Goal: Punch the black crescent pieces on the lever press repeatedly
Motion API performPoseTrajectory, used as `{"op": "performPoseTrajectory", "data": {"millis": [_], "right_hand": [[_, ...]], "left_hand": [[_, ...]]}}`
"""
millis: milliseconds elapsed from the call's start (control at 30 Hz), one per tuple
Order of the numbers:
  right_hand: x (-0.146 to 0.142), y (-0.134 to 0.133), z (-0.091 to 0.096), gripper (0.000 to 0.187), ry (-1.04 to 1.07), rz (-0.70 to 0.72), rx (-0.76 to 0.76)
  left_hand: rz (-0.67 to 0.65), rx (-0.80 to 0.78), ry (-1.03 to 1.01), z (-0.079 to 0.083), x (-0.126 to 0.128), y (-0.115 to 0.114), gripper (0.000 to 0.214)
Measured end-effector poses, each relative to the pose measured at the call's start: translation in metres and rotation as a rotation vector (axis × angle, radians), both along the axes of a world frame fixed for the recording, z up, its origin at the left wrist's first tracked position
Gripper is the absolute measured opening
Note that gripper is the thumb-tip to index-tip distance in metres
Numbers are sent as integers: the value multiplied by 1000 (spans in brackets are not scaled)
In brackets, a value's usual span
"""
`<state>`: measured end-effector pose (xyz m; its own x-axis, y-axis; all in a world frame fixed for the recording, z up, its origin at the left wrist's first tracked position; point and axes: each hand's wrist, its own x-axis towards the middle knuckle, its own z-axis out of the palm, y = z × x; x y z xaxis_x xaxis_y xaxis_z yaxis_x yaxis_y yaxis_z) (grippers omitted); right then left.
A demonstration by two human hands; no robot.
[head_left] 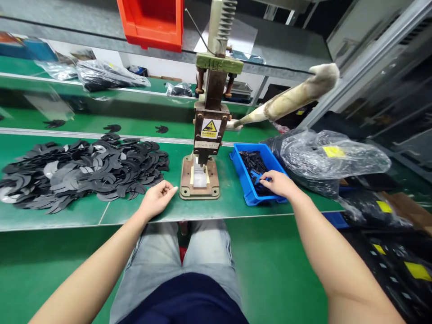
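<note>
My left hand [158, 198] rests on the green bench just left of the hand press base [199, 178], fingers curled in a loose pinch; I cannot make out anything in them. My right hand [277, 183] reaches into the blue bin [250, 194] of small black parts [254, 164], fingertips closed on one of them. The hand press [209, 121] stands between my hands, its wrapped lever [294, 97] sticking out to the right. A pale pad lies on the press base under the ram.
A wide heap of flat black crescent pieces [81, 171] covers the bench at left. Plastic bags of black parts [330, 157] lie right of the bin. A red bin [152, 21] sits on the upper shelf. A conveyor strip [101, 120] runs behind.
</note>
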<state>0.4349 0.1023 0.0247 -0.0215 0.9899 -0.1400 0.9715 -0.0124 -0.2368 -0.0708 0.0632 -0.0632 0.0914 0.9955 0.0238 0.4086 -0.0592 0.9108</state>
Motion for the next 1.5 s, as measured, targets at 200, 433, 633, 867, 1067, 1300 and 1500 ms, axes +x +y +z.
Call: {"op": "performPoseTrajectory", "data": {"millis": [200,433,633,867,1067,1300,1500], "right_hand": [[-4,-11,0,40,181,-75,78],[-5,-16,-2,32,357,-136,99],[-31,-37,11,45,570,-172,221],[-137,-90,7,40,1267,-87,6],[-215,-114,-20,38,1497,-30,-238],[-241,-120,-38,42,1633,-87,-286],[-246,-122,-40,42,1676,-95,-319]], "left_hand": [[8,27,-22,2,0,-1,41],[10,14,-8,3,1,-1,44],[60,29,-55,5,-1,-1,41],[16,250,-121,56,36,-33,25],[-366,324,-77,84,65,-62,34],[-310,390,-111,64,51,-83,17],[-302,371,-97,59,47,-86,17]]}}
